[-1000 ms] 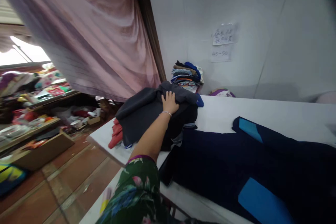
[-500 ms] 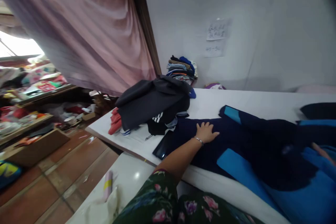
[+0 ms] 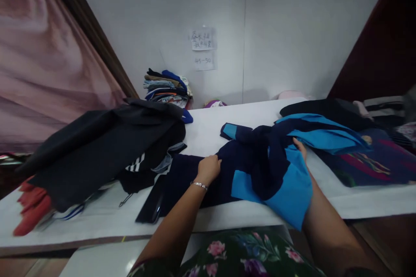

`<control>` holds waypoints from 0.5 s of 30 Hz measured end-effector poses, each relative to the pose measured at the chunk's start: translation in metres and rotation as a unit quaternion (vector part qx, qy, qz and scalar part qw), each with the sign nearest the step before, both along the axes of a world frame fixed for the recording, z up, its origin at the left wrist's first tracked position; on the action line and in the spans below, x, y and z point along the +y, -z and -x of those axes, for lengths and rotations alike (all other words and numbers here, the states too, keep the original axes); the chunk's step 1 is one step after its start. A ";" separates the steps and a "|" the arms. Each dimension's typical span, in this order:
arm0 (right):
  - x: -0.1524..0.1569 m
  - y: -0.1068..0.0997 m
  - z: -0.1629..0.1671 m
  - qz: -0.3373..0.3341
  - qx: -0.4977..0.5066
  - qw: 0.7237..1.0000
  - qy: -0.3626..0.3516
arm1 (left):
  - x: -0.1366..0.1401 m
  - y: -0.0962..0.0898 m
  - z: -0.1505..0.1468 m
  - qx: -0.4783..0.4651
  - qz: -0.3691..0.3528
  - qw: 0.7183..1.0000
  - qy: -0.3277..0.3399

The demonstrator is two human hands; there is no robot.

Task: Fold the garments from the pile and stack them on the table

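A navy garment with bright blue panels [image 3: 247,156] lies spread and partly bunched on the white-covered table [image 3: 208,117]. My left hand [image 3: 209,169], with a bracelet at the wrist, has its fingers curled into the navy cloth near the garment's left part. On the other side, my right hand [image 3: 300,149] grips the garment where navy meets bright blue and lifts some of it; its fingers are partly hidden by folds. A dark, flat, shiny-edged thing [image 3: 152,203] lies by the garment's left end.
Dark grey clothing [image 3: 97,143] is heaped at the left, over a coral cloth [image 3: 30,207]. A folded clothes stack [image 3: 167,88] stands by the wall. More clothes [image 3: 373,160] lie at the right. Handwritten paper signs [image 3: 203,43] hang on the wall.
The view has swung right. My left hand has gone from lying flat with fingers spread to curled in the cloth. My right hand now shows clearly, and the garment's right part is gathered inward.
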State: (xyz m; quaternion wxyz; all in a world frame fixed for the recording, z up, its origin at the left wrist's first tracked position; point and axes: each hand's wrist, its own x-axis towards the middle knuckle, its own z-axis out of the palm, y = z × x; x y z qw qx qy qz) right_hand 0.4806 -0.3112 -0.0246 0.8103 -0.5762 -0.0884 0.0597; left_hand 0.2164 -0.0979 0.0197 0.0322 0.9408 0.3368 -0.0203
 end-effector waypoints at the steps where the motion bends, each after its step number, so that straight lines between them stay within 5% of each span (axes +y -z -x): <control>1: 0.000 0.003 0.000 -0.008 0.007 1.000 0.012 | -0.003 -0.006 0.003 0.010 0.010 1.000 0.001; 8: 0.016 -0.001 0.020 -0.027 0.053 0.996 -0.066 | -0.005 -0.041 -0.021 -0.096 -0.023 0.995 0.030; 15: 0.015 -0.010 0.025 0.028 0.044 0.985 -0.163 | -0.008 -0.029 -0.101 -0.165 0.067 0.964 0.198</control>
